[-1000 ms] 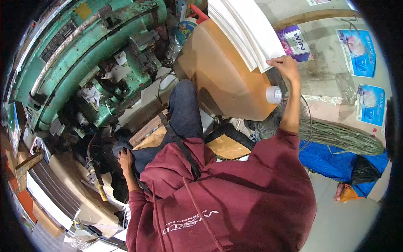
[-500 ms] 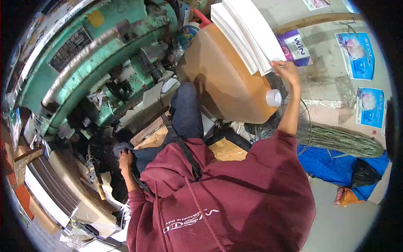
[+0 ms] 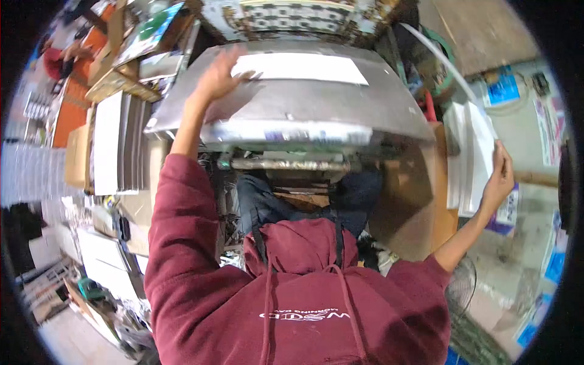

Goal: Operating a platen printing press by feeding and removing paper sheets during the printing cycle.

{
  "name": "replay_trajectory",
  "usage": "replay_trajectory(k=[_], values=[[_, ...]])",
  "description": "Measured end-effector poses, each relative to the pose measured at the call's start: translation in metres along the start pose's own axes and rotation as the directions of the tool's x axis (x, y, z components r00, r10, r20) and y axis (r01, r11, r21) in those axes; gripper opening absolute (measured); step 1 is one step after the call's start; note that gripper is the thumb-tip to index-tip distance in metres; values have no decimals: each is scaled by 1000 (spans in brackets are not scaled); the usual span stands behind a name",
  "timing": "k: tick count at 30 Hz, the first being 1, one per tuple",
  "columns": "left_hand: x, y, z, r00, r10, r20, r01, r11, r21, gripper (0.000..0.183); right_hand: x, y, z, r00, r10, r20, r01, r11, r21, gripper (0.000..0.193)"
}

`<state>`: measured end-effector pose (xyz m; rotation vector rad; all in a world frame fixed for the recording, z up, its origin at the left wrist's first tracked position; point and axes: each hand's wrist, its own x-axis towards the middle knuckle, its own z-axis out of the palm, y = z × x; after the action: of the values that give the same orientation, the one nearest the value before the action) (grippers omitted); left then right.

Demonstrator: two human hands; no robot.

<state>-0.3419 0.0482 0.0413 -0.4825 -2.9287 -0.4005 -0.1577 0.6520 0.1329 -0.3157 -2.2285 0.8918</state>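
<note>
A long white paper strip point(image 3: 304, 68) lies flat on the grey metal table point(image 3: 267, 100) in front of me. My left hand point(image 3: 220, 74) is at the left end of that strip, fingers spread and slightly blurred, gripping nothing. Whether its fingertips touch the paper I cannot tell. Over on the right, my right hand point(image 3: 501, 170) pinches the near edge of a white sheet point(image 3: 483, 141) beside a stack of white sheets point(image 3: 456, 167). The sheet's far part seems to curve up and away toward the back.
The stack rests on a brown box-like stand point(image 3: 404, 194) right of the table. Upright bundles of white sheets point(image 3: 109, 143) stand at the left. A patterned machine part point(image 3: 298, 18) rises behind the table. A wire fan point(image 3: 461, 286) is at lower right. Another person point(image 3: 58, 59) appears far left.
The view has swung from the machine to the grey table. My left hand has left my knee area and now reaches over the table. My right hand stays at the stacked sheets.
</note>
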Motion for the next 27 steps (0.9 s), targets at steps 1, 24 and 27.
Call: replay_trajectory(k=[1,24,27], values=[[-9,-7,12,895,-140,423,66,980,186,72,-3,-6,21,996,-35,86,28,996,82,29],[-369,-107,-150,606,-366,-707,789,394,472,54,7,-20,166,899,-297,321,296,954,51,43],[-389,-190,-99,597,-451,-663,800,399,448,79,2,33,77,984,-8,177,103,839,-535,56]])
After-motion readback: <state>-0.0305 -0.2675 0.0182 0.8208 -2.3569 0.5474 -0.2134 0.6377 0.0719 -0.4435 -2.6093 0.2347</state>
